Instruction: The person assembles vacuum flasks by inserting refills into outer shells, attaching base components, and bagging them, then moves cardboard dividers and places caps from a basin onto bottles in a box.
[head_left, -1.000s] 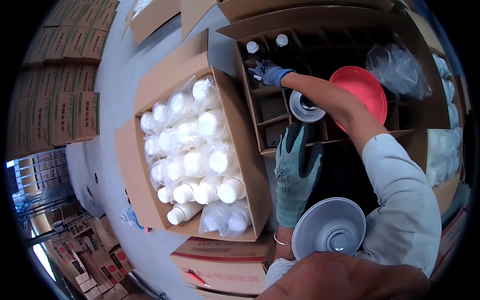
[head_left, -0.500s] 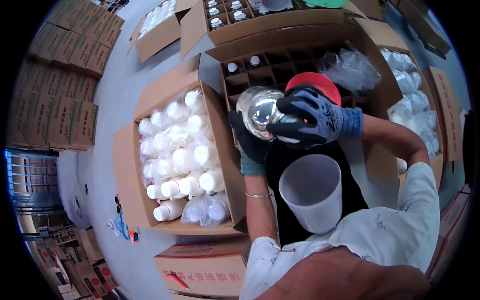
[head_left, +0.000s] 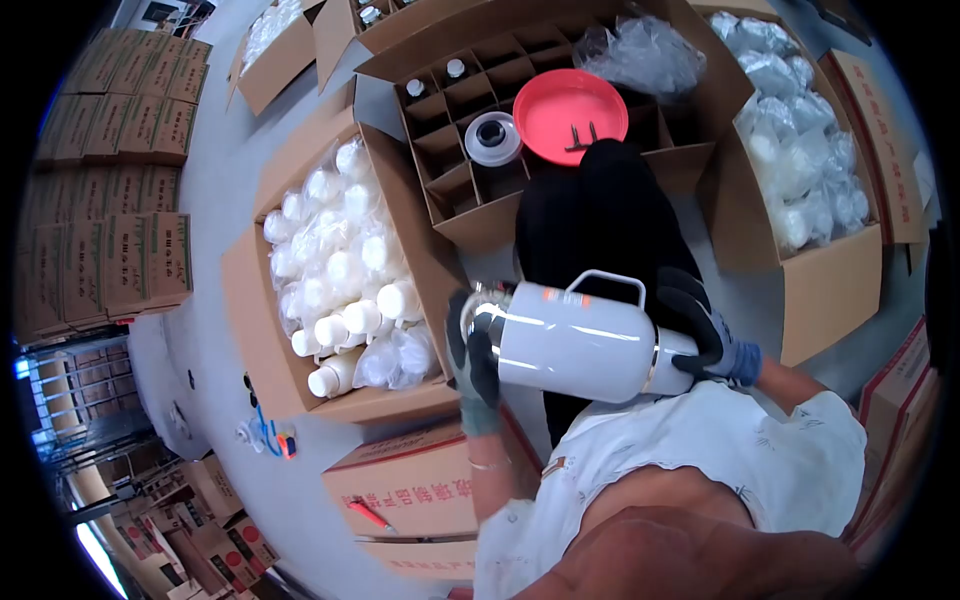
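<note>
A white thermos jug body (head_left: 580, 345) with a handle lies sideways across my lap. At its left end a silver glass liner (head_left: 487, 312) shows, apparently partly inside the shell. My left hand (head_left: 472, 350), in a dark-palmed glove, is closed around that end and presses on the liner. On the narrow right end of the jug, my gloved right hand (head_left: 700, 325) grips with fingers and thumb. Past my knees a red dish (head_left: 570, 112) holds a few small dark metal pieces. Left of it is a clear round plastic part (head_left: 493, 140) with a black centre.
A divided carton (head_left: 465, 215) stands ahead, with a few bottles and a crumpled plastic bag (head_left: 645, 58). An open box of white bottle-like parts (head_left: 340, 250) is at the left. Silvery wrapped pieces (head_left: 800, 150) fill a carton at the right. A red cutter (head_left: 370, 513) lies on a closed carton.
The silver liner has gone from in front of me to the jug's left end. The jug body, formerly upright, now lies sideways. My right hand has moved from the liner to the jug's narrow end.
</note>
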